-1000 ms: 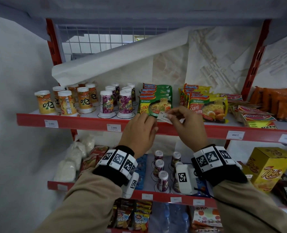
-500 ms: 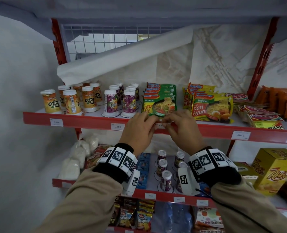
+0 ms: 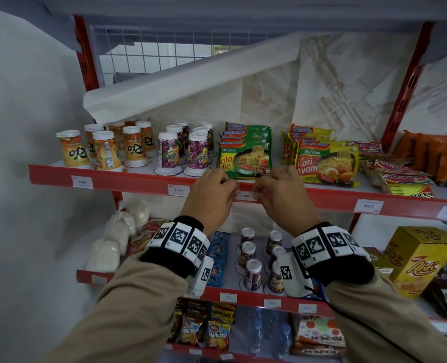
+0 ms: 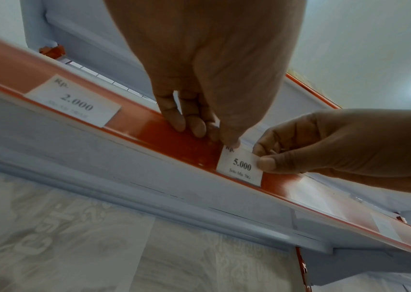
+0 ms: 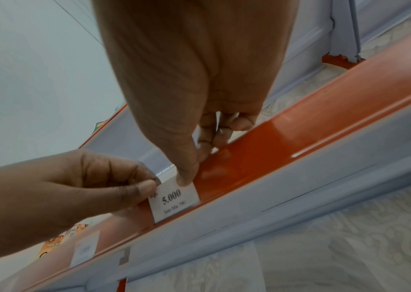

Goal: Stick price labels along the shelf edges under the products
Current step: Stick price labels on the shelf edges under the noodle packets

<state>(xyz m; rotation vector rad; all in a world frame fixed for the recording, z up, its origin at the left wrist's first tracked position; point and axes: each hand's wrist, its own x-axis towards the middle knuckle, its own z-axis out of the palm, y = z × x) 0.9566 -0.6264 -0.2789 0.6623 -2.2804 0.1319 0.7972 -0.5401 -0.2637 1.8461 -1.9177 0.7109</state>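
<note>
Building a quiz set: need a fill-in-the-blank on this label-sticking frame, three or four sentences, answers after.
1. The label between both hands reads ____.
2. It sits on the shelf edge, whose colour is ____.
3. The neighbouring label toward the cups reads ____.
4. The noodle pack directly above the hands is coloured ____.

Missing words: 5.000; red; 2.000; green

White price label [image 4: 240, 166] with black print on a red shelf edge [image 4: 182, 142]; green noodle packet [image 3: 246, 153], yellow noodle packet [image 3: 327, 161].
</note>
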